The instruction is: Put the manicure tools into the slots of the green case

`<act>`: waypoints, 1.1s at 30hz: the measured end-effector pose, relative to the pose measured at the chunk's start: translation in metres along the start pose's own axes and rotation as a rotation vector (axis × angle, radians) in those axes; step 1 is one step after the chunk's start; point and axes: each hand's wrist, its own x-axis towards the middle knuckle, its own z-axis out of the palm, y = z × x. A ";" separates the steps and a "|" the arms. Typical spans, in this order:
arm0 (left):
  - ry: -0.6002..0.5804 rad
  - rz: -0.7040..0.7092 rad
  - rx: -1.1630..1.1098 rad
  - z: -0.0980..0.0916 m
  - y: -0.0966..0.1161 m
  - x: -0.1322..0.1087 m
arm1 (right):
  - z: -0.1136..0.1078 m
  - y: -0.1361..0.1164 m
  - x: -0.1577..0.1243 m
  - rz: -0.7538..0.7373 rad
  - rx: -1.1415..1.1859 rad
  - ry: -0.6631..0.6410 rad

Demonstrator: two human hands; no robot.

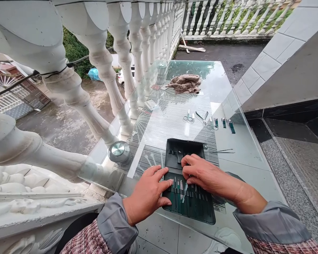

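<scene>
A dark green manicure case point(198, 211) lies unfolded on the glass table, with several slim metal tools point(181, 188) tucked under a strap in its near half. My left hand point(151, 192) rests on the case's left edge, its fingers spread and touching it near the tools. Over the middle of the case is my right hand point(201, 173), fingers curled and pinched together. Whatever it grips, if anything, is hidden behind the fingers. The far flap point(173, 161) has small straps and is partly covered by the right hand.
Beyond the case lie scissors point(188, 116), nippers point(202, 117) and nail clippers point(231, 126). Thin dark tweezers point(224, 151) sit to its right. A crumpled brown cloth point(184, 84) is farther back on the glass table point(246, 165). White balusters point(106, 74) line the left side.
</scene>
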 end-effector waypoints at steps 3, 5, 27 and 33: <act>-0.007 0.000 -0.008 -0.001 0.000 0.000 | 0.001 0.002 -0.002 0.015 -0.019 0.021; -0.015 -0.005 -0.015 -0.001 0.000 0.000 | 0.003 0.003 -0.003 0.018 -0.025 0.051; 0.152 -0.044 -0.081 -0.004 0.000 0.015 | 0.006 0.045 -0.020 0.288 0.040 0.842; 0.198 -0.068 0.001 -0.003 -0.004 0.031 | 0.028 0.054 -0.001 0.193 0.117 0.759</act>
